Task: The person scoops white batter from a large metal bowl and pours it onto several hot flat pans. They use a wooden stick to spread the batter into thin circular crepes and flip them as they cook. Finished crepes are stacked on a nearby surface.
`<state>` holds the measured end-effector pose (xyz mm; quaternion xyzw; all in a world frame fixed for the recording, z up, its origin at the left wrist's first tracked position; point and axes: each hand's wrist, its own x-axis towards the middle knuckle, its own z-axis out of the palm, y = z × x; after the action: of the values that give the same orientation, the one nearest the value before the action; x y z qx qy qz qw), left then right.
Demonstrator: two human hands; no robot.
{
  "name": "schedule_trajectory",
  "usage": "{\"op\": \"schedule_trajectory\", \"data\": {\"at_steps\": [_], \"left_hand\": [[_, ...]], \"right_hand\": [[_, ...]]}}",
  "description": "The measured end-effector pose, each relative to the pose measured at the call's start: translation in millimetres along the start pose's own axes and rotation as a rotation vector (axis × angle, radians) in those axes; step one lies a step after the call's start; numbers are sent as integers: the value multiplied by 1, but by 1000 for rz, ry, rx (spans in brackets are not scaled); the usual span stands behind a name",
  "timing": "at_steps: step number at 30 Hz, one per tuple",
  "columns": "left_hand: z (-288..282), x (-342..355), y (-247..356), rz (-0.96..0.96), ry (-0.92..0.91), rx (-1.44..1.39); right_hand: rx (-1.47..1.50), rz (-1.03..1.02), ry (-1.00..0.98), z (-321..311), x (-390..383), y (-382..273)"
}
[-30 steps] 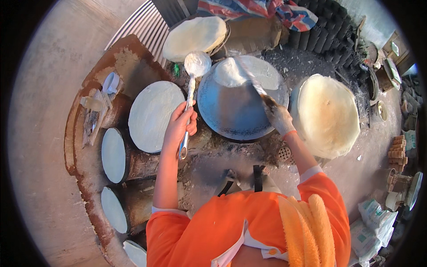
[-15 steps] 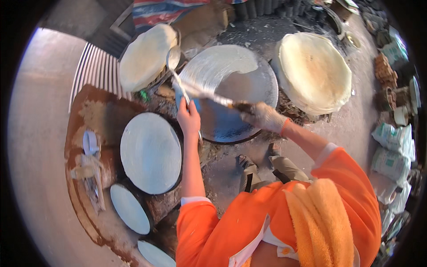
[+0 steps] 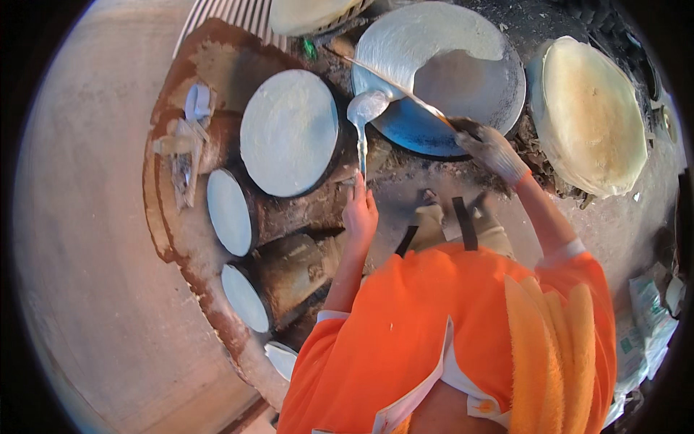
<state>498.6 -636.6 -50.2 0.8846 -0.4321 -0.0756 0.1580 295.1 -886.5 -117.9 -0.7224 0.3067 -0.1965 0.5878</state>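
Note:
My left hand [image 3: 360, 215] is closed round the handle of a metal ladle [image 3: 367, 107]. The ladle's batter-coated bowl is over the near-left rim of a large round griddle [image 3: 463, 81]. On my right hand [image 3: 491, 150] is a pale, dirty work glove. That hand grips the dark end of a long thin stick [image 3: 394, 82], which slants up and left across the griddle. Pale wet batter [image 3: 390, 40] covers the griddle's left and far side in a curved band. The middle and right part of its surface are bare and darker.
A stack of large thin pancakes [image 3: 593, 119] stands right of the griddle, another pancake pile [image 3: 314, 14] at the far left. Several pale round lids or pans [image 3: 289, 134] line a brown-edged counter on the left. White sacks [image 3: 647, 329] lie at the right.
My view has turned toward the near left. The ladle has come back toward me, from beyond the griddle's left edge to its near-left rim. The stick still crosses the griddle.

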Motion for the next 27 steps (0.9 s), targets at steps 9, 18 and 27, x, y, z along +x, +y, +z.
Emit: {"op": "schedule_trajectory", "data": {"at_steps": [9, 18, 27], "left_hand": [[-98, -24, -39, -7, -314, -809], [-147, 87, -46, 91, -302, -1366], [-141, -1, -94, -149, -378, -1486]], "right_hand": [[754, 632, -55, 1, -134, -81], [961, 735, 331, 242, -29, -86], [590, 526, 463, 309, 14, 16]]}}
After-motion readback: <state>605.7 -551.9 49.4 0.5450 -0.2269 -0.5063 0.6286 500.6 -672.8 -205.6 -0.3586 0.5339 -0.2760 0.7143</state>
